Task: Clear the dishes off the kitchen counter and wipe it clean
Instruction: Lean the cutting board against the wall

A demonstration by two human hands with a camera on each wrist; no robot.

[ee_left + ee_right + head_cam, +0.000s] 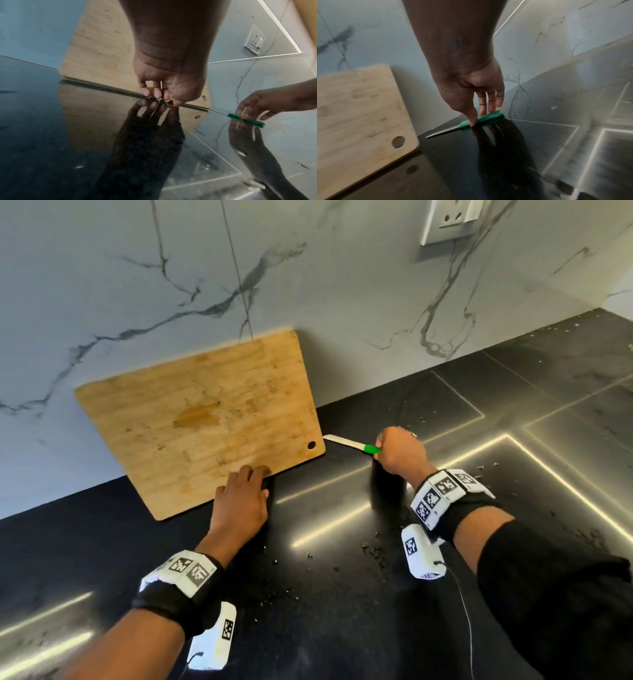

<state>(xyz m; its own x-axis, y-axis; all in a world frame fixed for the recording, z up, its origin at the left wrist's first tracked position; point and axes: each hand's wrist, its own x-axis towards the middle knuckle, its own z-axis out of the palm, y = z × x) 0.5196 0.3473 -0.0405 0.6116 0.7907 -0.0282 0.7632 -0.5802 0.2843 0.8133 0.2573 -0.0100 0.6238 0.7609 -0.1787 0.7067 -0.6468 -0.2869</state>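
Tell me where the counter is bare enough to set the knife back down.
Bare black counter lies between left hand and right hand, and right of the knife toward the wall. Crowded beside the cutting board; crumbs dot the near edge.

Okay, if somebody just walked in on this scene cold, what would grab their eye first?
Probably the big wooden cutting board, lying on the glossy black counter against the marble wall, with the left hand at its near edge. Next, the green-handled knife just right of the board, its handle pinched by the right hand while the blade points at the board. Dark crumbs are scattered on the counter nearer the person.
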